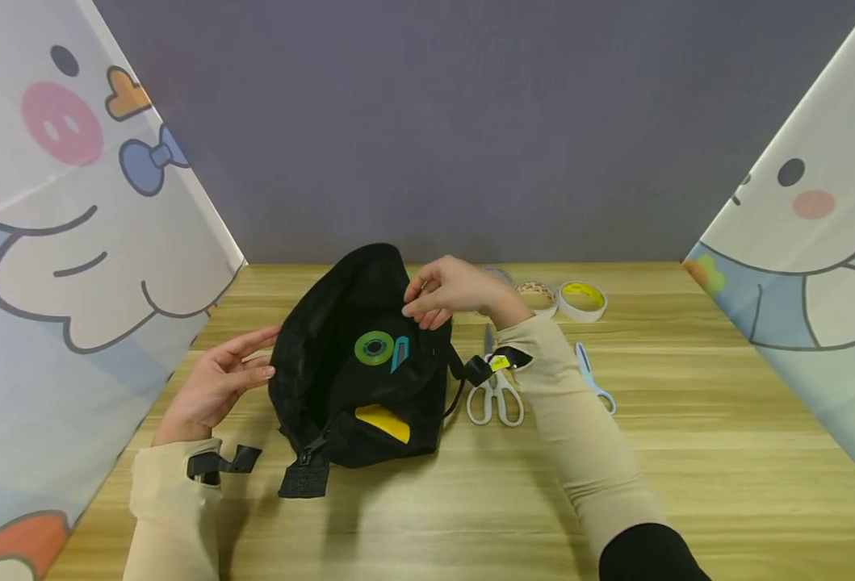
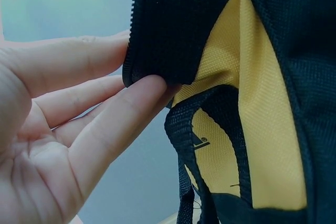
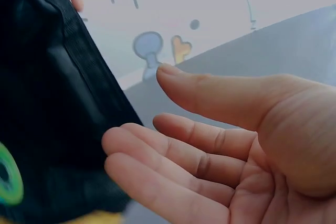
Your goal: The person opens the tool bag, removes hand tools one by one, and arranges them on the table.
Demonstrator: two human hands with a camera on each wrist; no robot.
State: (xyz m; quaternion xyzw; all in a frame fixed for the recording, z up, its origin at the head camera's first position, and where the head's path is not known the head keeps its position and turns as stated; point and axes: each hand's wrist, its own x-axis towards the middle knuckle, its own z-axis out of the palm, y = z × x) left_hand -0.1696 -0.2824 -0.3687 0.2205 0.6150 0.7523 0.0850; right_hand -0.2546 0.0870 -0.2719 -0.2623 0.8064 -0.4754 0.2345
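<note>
A black backpack (image 1: 358,387) with yellow panels stands in the left half of the table, its zipped mouth gaping. Inside the mouth lie a green tape roll (image 1: 374,348) and a small flat teal object (image 1: 400,353) of unclear kind. My left hand (image 1: 225,383) pinches the bag's zippered edge (image 2: 131,30) between thumb and fingers; the left wrist view shows this closely. Over the far right rim, my right hand (image 1: 456,292) hovers with loosely bent fingers. In the right wrist view, the thumb of the right hand (image 3: 220,150) is apart from its fingers and nothing lies between them.
White-handled scissors (image 1: 496,395) lie right of the bag, partly under the right wrist's strap. Beyond them are tape rolls (image 1: 582,302) and a light blue tool (image 1: 594,379), partly hidden by the right sleeve. A grey panel (image 1: 471,137) closes the table's back.
</note>
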